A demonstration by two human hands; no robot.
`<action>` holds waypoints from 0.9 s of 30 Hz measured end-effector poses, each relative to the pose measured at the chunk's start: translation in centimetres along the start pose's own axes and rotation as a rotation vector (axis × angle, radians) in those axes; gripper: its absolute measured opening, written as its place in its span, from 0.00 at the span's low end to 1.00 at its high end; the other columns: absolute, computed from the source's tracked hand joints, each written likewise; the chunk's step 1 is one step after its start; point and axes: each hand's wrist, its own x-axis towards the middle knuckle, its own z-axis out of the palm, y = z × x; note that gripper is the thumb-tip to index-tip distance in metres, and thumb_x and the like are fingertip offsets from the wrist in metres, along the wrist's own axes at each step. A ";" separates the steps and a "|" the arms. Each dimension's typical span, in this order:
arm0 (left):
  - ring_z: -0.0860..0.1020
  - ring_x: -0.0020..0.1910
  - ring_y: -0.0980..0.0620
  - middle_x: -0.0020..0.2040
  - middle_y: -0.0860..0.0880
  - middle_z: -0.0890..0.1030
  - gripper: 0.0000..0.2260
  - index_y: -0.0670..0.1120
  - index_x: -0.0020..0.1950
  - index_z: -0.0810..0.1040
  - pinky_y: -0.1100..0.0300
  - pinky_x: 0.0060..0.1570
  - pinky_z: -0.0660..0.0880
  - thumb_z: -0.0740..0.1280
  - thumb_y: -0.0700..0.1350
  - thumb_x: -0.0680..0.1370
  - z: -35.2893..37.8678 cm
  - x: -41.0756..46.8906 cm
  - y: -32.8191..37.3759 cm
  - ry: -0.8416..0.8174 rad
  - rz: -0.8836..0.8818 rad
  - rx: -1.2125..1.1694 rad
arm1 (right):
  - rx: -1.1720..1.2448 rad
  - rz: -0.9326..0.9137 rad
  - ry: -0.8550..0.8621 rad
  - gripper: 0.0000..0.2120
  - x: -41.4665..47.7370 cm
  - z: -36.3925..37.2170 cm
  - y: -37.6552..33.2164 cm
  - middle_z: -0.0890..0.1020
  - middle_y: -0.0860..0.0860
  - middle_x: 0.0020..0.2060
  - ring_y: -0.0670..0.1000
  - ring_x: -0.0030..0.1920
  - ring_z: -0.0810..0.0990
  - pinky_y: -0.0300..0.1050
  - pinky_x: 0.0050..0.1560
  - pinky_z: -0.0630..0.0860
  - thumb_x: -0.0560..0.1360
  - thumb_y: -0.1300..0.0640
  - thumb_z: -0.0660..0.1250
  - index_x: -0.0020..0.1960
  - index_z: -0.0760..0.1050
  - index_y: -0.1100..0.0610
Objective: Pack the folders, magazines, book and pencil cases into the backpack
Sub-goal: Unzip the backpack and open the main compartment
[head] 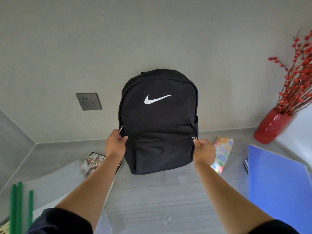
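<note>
The backpack [158, 115] stands upright at the far middle of the bench [152, 200], its back against the wall [101, 39]. Its zip is closed as far as can be seen. The left hand [114, 144] pinches the metal zip pull [120, 130] on the bag's left side between thumb and curled fingers. The right hand [204, 151] pinches a second pull [194, 137] on the bag's right side, a little lower. Whether that pull serves the main compartment or a front pocket cannot be told.

The step in hand appears to be opening the bag. Steady one side and run the main pull up and over the top arc. Keep the pull in line with the track so that the soft fabric does not bunch or catch. The bag looks limp and leans on the wall, so it will probably fold forward unless braced.

Items waiting:
- A magazine [99, 163] lies near left, partly under the left forearm.
- A clear folder [55, 181] with green spines lies further left and nearer.
- A flowered pencil case [223, 149] lies just right of the bag.
- A blue folder [276, 183] lies at the right edge.

Bare bench shows in front of the bag, between the forearms. A red vase [270, 127] of branches stands far right, just beyond the blue folder. Reach for that folder low and from the near side.
</note>
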 end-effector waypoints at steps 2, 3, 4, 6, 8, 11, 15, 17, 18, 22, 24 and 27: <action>0.75 0.40 0.47 0.40 0.49 0.78 0.04 0.44 0.51 0.76 0.57 0.40 0.67 0.64 0.40 0.77 -0.2 -0.3 0.2 0.006 -0.022 -0.030 | -0.008 0.021 -0.014 0.10 0.7 -0.5 0.0 0.84 0.57 0.45 0.61 0.45 0.79 0.45 0.43 0.70 0.76 0.51 0.64 0.47 0.79 0.57; 0.75 0.41 0.47 0.42 0.49 0.79 0.06 0.45 0.52 0.77 0.58 0.41 0.68 0.62 0.40 0.78 -0.3 -0.4 0.2 0.006 -0.030 -0.041 | -0.027 0.035 -0.029 0.11 0.7 -0.5 -0.1 0.84 0.58 0.46 0.62 0.47 0.79 0.46 0.44 0.70 0.76 0.51 0.64 0.48 0.79 0.58; 0.76 0.42 0.48 0.44 0.49 0.80 0.07 0.45 0.53 0.78 0.58 0.41 0.68 0.62 0.39 0.78 -0.4 -0.4 0.3 0.001 -0.033 -0.049 | -0.059 0.039 -0.032 0.11 0.5 -0.6 -0.3 0.83 0.59 0.49 0.63 0.49 0.79 0.48 0.46 0.71 0.76 0.51 0.64 0.50 0.78 0.59; 0.76 0.40 0.51 0.44 0.50 0.80 0.07 0.47 0.52 0.78 0.61 0.38 0.69 0.63 0.39 0.77 -0.9 -0.5 0.6 -0.012 -0.021 -0.080 | -0.146 -0.037 0.033 0.13 -0.6 -0.4 -1.0 0.78 0.60 0.55 0.63 0.54 0.76 0.53 0.53 0.70 0.74 0.53 0.67 0.54 0.75 0.60; 0.76 0.37 0.58 0.41 0.54 0.79 0.07 0.49 0.50 0.78 0.69 0.32 0.68 0.66 0.40 0.75 -1.4 -0.9 1.0 -0.032 0.021 -0.119 | -0.179 -0.201 0.111 0.17 -2.5 -0.1 -2.2 0.74 0.58 0.58 0.62 0.57 0.74 0.54 0.57 0.67 0.71 0.56 0.70 0.58 0.72 0.58; 0.78 0.37 0.60 0.39 0.54 0.80 0.10 0.50 0.51 0.77 0.75 0.32 0.70 0.71 0.40 0.73 -2.2 -1.7 1.3 -0.091 0.070 -0.203 | -0.104 -0.554 0.014 0.17 -6.2 1.4 -4.9 0.76 0.55 0.53 0.57 0.53 0.75 0.53 0.56 0.70 0.69 0.61 0.72 0.56 0.74 0.56; 0.80 0.41 0.56 0.41 0.51 0.82 0.12 0.50 0.52 0.76 0.67 0.39 0.73 0.73 0.44 0.71 -3.3 -2.1 1.3 -0.096 0.030 -0.294 | -0.066 -0.855 -0.451 0.17 -11.3 4.7 -8.8 0.79 0.52 0.50 0.51 0.52 0.76 0.46 0.55 0.73 0.71 0.59 0.71 0.59 0.75 0.55; 0.81 0.43 0.53 0.43 0.49 0.83 0.11 0.49 0.52 0.77 0.60 0.43 0.77 0.73 0.47 0.72 -3.2 -2.0 1.5 -0.105 -0.034 -0.326 | -0.076 -0.862 -0.530 0.17 -12.7 6.2 -10.1 0.79 0.51 0.50 0.50 0.52 0.76 0.44 0.53 0.74 0.72 0.57 0.70 0.60 0.75 0.54; 0.81 0.44 0.50 0.44 0.47 0.83 0.09 0.47 0.52 0.77 0.55 0.47 0.79 0.71 0.46 0.73 -3.1 -1.9 1.6 -0.118 -0.075 -0.376 | -0.077 -0.853 -0.529 0.16 -13.1 6.9 -10.7 0.79 0.50 0.50 0.49 0.52 0.76 0.43 0.53 0.74 0.73 0.57 0.69 0.60 0.74 0.54; 0.82 0.44 0.47 0.45 0.43 0.84 0.06 0.46 0.47 0.80 0.51 0.50 0.80 0.65 0.37 0.76 -2.9 -1.3 1.8 -0.118 -0.125 -0.449 | -0.101 -0.816 -0.526 0.15 -13.6 8.5 -11.8 0.80 0.52 0.51 0.50 0.53 0.77 0.45 0.56 0.74 0.75 0.60 0.65 0.62 0.74 0.55; 0.82 0.42 0.50 0.45 0.44 0.84 0.08 0.46 0.48 0.80 0.59 0.44 0.79 0.64 0.35 0.76 -2.9 -1.2 1.8 -0.127 -0.147 -0.479 | -0.104 -0.792 -0.504 0.14 -13.3 8.8 -11.8 0.80 0.52 0.50 0.51 0.53 0.77 0.46 0.55 0.75 0.75 0.61 0.65 0.61 0.75 0.55; 0.81 0.41 0.50 0.43 0.45 0.83 0.08 0.44 0.52 0.79 0.58 0.47 0.79 0.63 0.36 0.77 -3.0 -1.1 1.6 -0.164 -0.172 -0.519 | -0.104 -0.780 -0.473 0.08 -12.9 8.9 -11.8 0.80 0.51 0.48 0.50 0.50 0.78 0.46 0.50 0.77 0.76 0.60 0.65 0.54 0.78 0.55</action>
